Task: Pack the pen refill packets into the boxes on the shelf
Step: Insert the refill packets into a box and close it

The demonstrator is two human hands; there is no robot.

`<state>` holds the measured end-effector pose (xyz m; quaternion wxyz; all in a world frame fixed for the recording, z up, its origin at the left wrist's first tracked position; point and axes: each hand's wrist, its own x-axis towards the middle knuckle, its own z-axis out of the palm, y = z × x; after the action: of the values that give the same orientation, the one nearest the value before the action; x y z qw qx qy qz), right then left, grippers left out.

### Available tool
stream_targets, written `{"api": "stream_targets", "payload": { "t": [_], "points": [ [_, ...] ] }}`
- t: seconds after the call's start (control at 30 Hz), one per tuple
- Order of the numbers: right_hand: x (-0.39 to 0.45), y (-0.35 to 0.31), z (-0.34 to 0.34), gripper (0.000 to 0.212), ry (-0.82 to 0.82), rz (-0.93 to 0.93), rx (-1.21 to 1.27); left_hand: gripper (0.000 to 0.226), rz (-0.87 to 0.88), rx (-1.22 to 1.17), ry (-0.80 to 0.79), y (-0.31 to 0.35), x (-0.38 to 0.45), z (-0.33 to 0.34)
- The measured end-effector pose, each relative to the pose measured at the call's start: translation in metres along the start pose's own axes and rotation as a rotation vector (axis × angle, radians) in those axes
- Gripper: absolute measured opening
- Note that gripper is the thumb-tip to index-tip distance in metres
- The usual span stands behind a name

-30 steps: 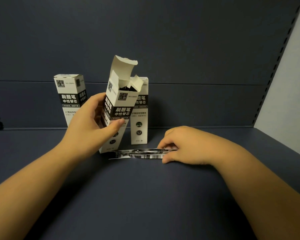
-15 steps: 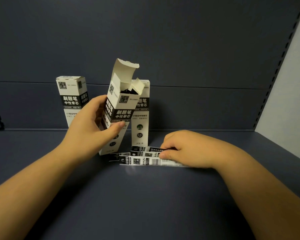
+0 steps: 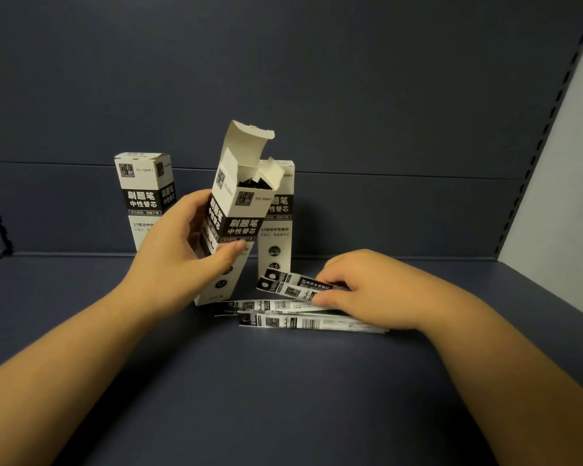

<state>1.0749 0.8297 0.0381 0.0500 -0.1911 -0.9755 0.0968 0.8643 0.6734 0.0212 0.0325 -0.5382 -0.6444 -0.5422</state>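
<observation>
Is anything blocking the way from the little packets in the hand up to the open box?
Nothing visible does. The right hand pinches black-and-white pen refill packets right of the tilted white cardboard box held by the left hand. Its top flap is open, though dark contents already show inside.

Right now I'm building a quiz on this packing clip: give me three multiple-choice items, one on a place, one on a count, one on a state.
1. Where do the loose refill packets lie?
A on the shelf floor
B atop a box
C on the back wall

2. How many boxes show?
A two
B three
C five

3. The held box's top flap is
A taped
B torn off
C open

Key: 1 A, they lie flat by the right hand; 2 B, one in the left hand, two standing behind; 3 C, the flap stands up.
</observation>
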Motion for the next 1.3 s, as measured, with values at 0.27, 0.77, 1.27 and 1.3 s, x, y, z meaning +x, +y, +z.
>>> {"api": "stream_targets", "payload": {
  "t": [0.27,0.77,1.27,1.3],
  "points": [
    [-0.003,-0.004,-0.006,0.027,0.081,0.039,-0.01,0.063,-0.004,-0.018,-0.003,-0.001,0.001,0.001],
    [-0.006,0.001,-0.02,0.013,0.433,0.106,1.118,0.061,0.012,-0.012,-0.002,0.0,0.0,-0.001],
    [-0.008,-0.002,-0.025,0.012,0.594,0.108,1.209,0.064,0.099,0.097,-0.029,-0.005,0.002,-0.001],
    [-0.008,-0.003,-0.025,0.011,0.606,0.097,1.218,0.064,0.106,0.108,-0.029,-0.006,0.002,-0.001]
  ]
}}
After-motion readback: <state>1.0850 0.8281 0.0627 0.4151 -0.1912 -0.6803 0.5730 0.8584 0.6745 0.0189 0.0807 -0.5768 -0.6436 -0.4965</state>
